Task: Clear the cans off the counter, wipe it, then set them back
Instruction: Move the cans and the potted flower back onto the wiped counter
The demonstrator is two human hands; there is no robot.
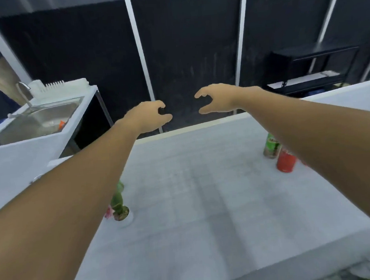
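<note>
Both arms reach out over the counter (204, 182), left hand (148, 116) and right hand (216, 101) held apart, fingers curled, gripping nothing. A green can (271, 146) and red can (286, 160) stand touching under the right forearm, blurred.

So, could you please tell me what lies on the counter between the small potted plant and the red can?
Nothing: in the head view, the grey counter is bare between the small green potted plant and the red can.

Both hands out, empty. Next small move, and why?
Probably bring the right hand back and down toward the green can and red can under that forearm. Both hands are empty, and the cans stand on the counter.
</note>
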